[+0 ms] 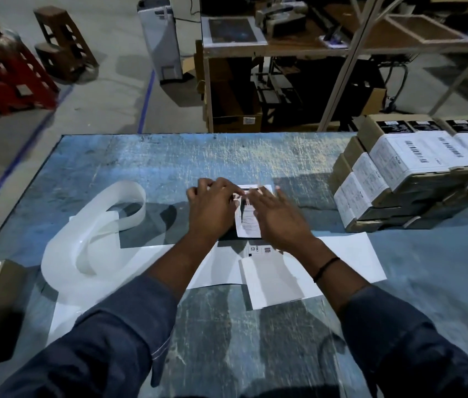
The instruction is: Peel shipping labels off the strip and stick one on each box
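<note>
White label (pixel 248 222) lay pressed under my left hand (pixel 212 209) and right hand (pixel 277 218), fingers flat (box (pixel 226 236) beneath mostly hidden).

The flat scratched worktop (pixel 141 168) is showing worn blue, crossed with pale scuff lines. The rectangular paper shipping label (pixel 248 222) is showing white with black barcode stripes. The curled glossy liner strip (pixel 92 234) is looking milky white. The stacked cardboard boxes (pixel 399 182) are showing brown, with white labels and black panels. The long sleeves (pixel 118 334) are showing dark blue.
</note>
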Demonstrator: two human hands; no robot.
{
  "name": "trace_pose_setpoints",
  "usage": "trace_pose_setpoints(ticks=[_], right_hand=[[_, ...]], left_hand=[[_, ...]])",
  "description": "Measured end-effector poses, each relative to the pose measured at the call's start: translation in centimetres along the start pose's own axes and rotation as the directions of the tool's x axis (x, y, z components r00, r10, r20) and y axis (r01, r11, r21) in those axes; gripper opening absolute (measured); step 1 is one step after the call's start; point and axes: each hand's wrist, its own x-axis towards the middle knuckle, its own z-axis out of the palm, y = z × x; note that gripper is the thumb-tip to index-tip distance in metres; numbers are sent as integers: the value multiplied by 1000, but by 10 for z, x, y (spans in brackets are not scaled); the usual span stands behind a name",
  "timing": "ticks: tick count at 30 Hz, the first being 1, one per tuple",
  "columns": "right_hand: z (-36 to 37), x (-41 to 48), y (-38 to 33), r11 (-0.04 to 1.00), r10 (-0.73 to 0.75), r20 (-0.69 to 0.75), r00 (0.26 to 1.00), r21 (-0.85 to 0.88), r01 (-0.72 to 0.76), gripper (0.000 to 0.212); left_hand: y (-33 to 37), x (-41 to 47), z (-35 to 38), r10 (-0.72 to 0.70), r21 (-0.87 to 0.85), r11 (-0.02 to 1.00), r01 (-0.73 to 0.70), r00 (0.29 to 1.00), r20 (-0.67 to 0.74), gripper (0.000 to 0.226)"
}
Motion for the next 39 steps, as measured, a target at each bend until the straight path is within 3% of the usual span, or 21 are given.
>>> trace_pose_setpoints(ticks=[3,6,10,13,19,27,28,29,30,31,32,33,36,39], right_hand=[[1,6,2,990,-22,6,1000,136,21,52],[-10,11,13,968,-25,43,999,250,13,50],[-21,26,26,938,6,198,980,339,-74,42],[-20,36,35,926,16,283,959,357,-121,32],[-19,37,48,967,61,301,952,220,-132,31],[1,22,43,970,157,-13,988,-187,-157,42],[5,23,45,979,160,-18,987,-126,-161,43],[7,20,46,979,191,1,982,71,-190,42],[5,18,49,898,259,36,965,360,-255,40],[9,11,58,746,344,48,938,593,-304,38],[9,2,64,588,388,90,917,742,-321,38],[10,-7,69,493,352,114,929,821,-287,43],[12,-42,70,541,212,105,972,815,-206,76],[22,-48,65,828,69,16,998,557,-66,87]], left_hand=[[-1,2,2,152,-3,988,-153,985,80,33],[-5,9,0,146,-49,989,-139,968,203,39],[-8,17,-6,132,-62,991,-117,913,386,48],[-15,20,-5,103,-6,994,-110,904,415,43],[-18,23,-3,13,45,998,-38,891,454,41],[-16,19,-1,-37,13,999,35,882,471,43],[-17,20,-1,-46,23,999,39,879,475,43],[-18,20,1,-50,49,998,30,878,475,43],[-18,19,3,-48,81,997,13,887,459,40],[-20,17,6,-29,105,994,-15,911,412,37],[-23,11,9,-6,81,996,-23,942,335,35],[-28,4,10,22,-5,1000,-21,972,234,38],[-44,-19,6,209,-336,920,-200,978,-12,49],[-57,-28,11,423,-288,884,-369,893,152,60]])
